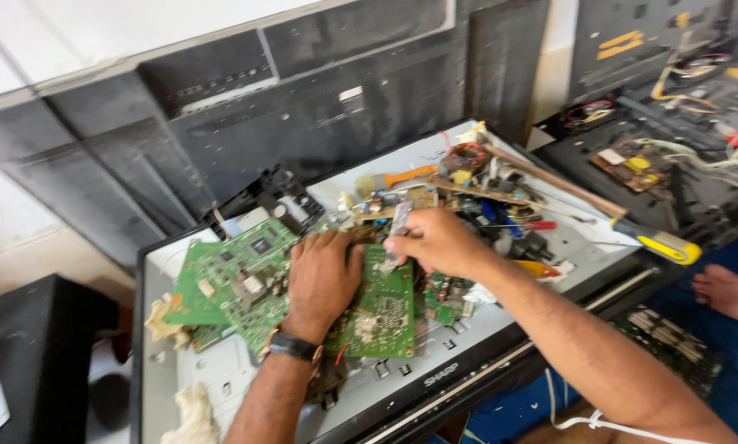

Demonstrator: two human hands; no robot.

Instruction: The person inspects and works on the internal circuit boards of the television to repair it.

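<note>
Forearms enter from the bottom edge, the left one wearing a dark wristwatch (291, 346). Left hand (324, 275) lies palm-down with fingers bent, pressing on a green circuit board (383, 308); it grips nothing that can be seen. Right hand (439, 242) is closed around a small greyish flat part (399, 226), pinched upright just above the same board's upper edge. That board sits near the middle of a grey metal chassis (468, 345), which lies flat and serves as the work surface.

Outward from the hands: a second, larger green board (229, 279) lies to the left, touching or overlapping the first. Beyond the right hand stands a brown power board (451, 185) crowded with coils and capacitors. A long tool with a wooden shaft and yellow handle (657, 242) rests across the chassis's right corner, and an orange-handled screwdriver (406, 174) lies behind the heap.

Risk, as judged: the pinched part could slip or bend if the left hand's pressure shifts and the board slides; loose wires and sharp solder pins nearby could snag or prick bare fingers.

Count: two hands, two large green boards, one brown board, one long tool, one orange-handled screwdriver. A bare foot (726, 292) shows at the right.
</note>
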